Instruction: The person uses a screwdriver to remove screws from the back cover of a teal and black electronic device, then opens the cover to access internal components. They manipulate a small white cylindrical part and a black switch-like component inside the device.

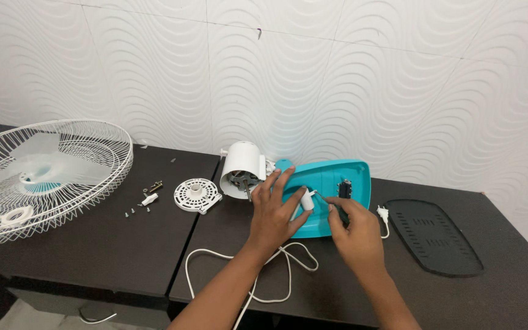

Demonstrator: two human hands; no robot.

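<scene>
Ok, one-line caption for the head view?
Left hand steadies a teal fan base on a dark table while the right hand works a screwdriver into it.

Fan grille [44,177] lies left of fan base [331,195] on table [111,250]

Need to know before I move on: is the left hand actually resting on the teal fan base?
Touching. The head view shows the left hand lying flat on the teal fan base, fingers spread over its near edge, no gap visible.
</scene>
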